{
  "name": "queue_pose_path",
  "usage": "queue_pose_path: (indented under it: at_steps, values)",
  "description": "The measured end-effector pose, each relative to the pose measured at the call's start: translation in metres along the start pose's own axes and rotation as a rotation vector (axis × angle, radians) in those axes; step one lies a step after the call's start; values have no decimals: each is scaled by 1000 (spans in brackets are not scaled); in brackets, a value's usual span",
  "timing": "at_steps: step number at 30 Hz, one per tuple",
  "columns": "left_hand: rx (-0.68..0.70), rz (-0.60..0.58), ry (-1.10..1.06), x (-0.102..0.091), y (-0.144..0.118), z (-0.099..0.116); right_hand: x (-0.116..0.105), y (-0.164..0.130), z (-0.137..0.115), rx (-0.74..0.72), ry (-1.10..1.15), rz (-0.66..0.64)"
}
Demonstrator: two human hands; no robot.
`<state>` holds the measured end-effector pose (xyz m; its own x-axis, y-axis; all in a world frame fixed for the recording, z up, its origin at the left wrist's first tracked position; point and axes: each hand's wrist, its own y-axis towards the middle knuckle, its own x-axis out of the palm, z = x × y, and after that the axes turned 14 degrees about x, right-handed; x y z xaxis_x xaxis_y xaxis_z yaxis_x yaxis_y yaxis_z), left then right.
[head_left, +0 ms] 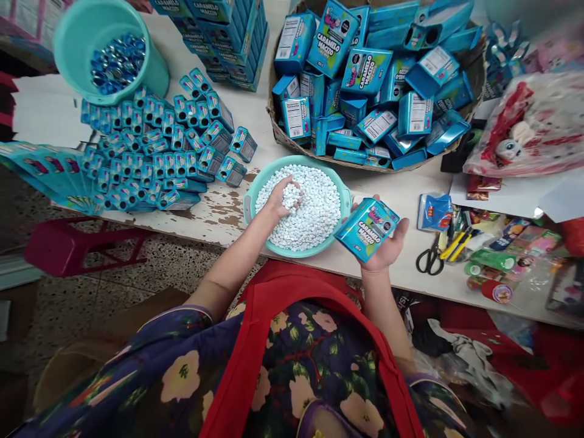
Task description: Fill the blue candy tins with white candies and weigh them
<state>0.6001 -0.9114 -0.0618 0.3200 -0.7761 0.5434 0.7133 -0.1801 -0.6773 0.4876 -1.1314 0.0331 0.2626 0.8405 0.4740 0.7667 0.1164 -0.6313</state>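
Your left hand point(283, 196) is sunk among the small white candies point(314, 213), its fingers curled loosely around a scoop of them. They are smooth, rounded pellets, heaped in a shallow round bowl point(255, 188) of pale teal plastic with a small lug on each side. The bowl sits on the near edge of the desk point(219, 210), whose white paint is chipped down to brown wood just left of the bowl.

Your right hand point(387, 246) lies palm up just right of the bowl, fingers cupped under a small box point(367, 228). The box is glossy blue cardboard, rectangular, printed "CARAMELO MASCO", and it lies tilted across your palm, touching the bowl's right rim.

Behind the bowl stands a wide woven basket point(278, 131), rough and brown, piled with the same blue boxes at every angle. Left of the bowl, more small boxes point(159, 152) lie in slanted rows on the desk. Beyond these, far left of the bowl, a teal plastic bucket point(82, 36) holds shiny blue pieces. Well right of the bowl lie black-handled scissors point(429, 258) among crinkled wrappers.
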Motion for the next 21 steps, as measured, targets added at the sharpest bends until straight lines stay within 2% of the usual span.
queue_pose_path:
  at_steps: [5, 9, 13, 16, 18, 21]
  values:
    - [-106, 24, -96, 2, -2, 4, 30, 0, 45, 341, 149, -170]
    - [-115, 20, -98, 4, -5, 7, 35, -1, 57, 411, 269, -226]
    - [-118, 15, -118, 5, -5, 4, 23, 4, 51, 386, 274, -175]
    - [-109, 20, -106, 8, -9, 5, 15, 9, 40, 289, 188, -100]
    - [-76, 15, -86, 13, -15, 9, 13, 11, 31, 156, 31, 4]
    - [0, -33, -84, 27, -34, 21, 15, 14, 18, -34, -335, 193]
